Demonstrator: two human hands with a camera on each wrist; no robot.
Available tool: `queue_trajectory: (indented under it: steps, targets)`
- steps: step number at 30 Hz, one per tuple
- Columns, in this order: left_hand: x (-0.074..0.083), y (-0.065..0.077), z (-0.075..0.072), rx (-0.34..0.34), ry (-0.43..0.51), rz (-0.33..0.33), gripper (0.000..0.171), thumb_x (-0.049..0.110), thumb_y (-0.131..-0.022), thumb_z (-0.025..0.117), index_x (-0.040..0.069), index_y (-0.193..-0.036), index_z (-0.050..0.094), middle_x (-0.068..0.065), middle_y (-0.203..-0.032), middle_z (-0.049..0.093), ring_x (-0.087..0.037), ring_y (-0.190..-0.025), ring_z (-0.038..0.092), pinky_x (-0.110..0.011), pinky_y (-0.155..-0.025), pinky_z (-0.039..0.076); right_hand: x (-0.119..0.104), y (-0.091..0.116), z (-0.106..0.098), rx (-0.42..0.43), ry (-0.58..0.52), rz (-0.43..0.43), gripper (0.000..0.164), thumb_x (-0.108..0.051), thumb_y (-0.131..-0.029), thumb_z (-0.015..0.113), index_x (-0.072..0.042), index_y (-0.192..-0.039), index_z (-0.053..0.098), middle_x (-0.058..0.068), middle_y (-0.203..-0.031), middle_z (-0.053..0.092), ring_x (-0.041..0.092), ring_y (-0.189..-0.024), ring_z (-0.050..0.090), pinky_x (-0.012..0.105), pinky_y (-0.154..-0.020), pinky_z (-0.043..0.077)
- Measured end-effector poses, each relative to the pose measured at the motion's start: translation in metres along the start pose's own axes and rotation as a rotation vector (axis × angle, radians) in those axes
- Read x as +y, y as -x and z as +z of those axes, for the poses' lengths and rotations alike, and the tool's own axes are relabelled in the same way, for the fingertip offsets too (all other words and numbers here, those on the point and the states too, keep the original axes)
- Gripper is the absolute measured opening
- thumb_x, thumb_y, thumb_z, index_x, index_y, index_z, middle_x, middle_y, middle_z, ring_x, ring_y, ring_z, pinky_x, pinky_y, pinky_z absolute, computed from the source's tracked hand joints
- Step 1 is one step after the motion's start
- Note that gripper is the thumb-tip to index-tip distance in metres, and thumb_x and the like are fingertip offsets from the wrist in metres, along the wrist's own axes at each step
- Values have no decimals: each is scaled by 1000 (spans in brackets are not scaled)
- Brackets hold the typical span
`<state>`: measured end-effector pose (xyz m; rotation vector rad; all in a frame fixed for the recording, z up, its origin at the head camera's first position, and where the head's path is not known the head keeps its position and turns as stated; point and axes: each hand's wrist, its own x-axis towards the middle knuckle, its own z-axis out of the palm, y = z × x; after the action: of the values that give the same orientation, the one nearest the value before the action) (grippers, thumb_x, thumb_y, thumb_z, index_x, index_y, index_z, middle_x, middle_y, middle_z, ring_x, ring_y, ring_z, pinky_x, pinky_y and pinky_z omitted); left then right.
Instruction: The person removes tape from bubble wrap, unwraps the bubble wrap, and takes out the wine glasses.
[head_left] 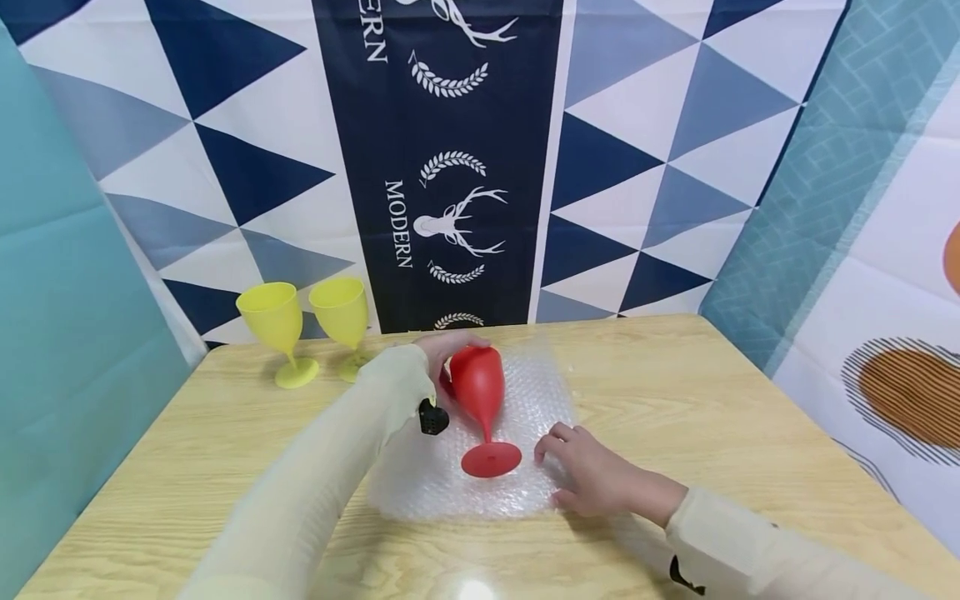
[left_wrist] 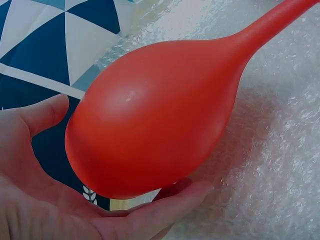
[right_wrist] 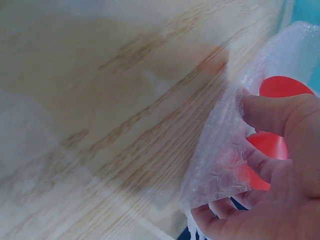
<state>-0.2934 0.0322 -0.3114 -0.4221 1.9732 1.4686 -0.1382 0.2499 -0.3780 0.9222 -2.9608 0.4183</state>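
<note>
A red plastic goblet (head_left: pixel 477 383) lies tilted over a sheet of bubble wrap (head_left: pixel 427 487), its bowl pointing away and its round foot facing me. My left hand (head_left: pixel 444 343) holds the bowl near the rim; in the left wrist view the thumb (left_wrist: pixel 50 112) is on one side and the fingers (left_wrist: pixel 165 205) pass under it. At the wrap's right edge is my right hand (head_left: pixel 592 473). The right wrist view shows the wrap's lifted edge (right_wrist: pixel 215 165) between its thumb and curled fingers, with red parts of the goblet behind them.
Two yellow goblets (head_left: pixel 273 321) (head_left: pixel 341 312) stand upright at the back left of the wooden table (head_left: pixel 660 392). A patterned cloth (head_left: pixel 615 167) hangs behind the table, with a teal cloth (head_left: pixel 75 292) along the left side.
</note>
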Motion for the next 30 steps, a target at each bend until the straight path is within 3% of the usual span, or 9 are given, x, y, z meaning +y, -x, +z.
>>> queue_trajectory:
  steps: [5,15,19,26,30]
  targets:
    - [-3,-4,-2,29,68,-40,86,41,-61,85,11,-128,41,-18,-125,50,-38,-105,51,-50,-74,59,-1,-2,0,-3,-5,0,43,-19,-72,82,-16,-106,56,2,-108,55,18,-94,49,35,-82,47]
    - [-6,-1,0,4,95,-18,81,40,-64,83,16,-129,41,-11,-127,51,-32,-114,48,-45,-83,57,-3,0,-2,7,-7,8,43,-18,-71,82,-14,-105,58,3,-107,56,18,-94,51,35,-82,47]
    - [-8,1,-5,-17,76,29,81,42,-63,83,16,-128,41,-9,-128,51,-31,-115,48,-43,-87,55,-2,-3,-1,10,-8,-3,43,-19,-70,83,-14,-104,58,2,-105,55,17,-92,50,34,-80,46]
    - [-8,9,-8,-70,27,146,68,45,-72,75,16,-126,45,-7,-127,52,-29,-113,51,-39,-84,56,0,-4,-1,-2,-26,13,43,-20,-70,82,-15,-105,58,1,-106,56,17,-93,50,36,-81,48]
    - [-9,17,-5,-52,16,185,66,47,-74,71,15,-125,46,-7,-125,55,-27,-109,53,-36,-81,55,2,-4,-1,-2,-38,-1,43,-22,-70,83,-16,-105,58,1,-105,56,15,-92,49,35,-80,47]
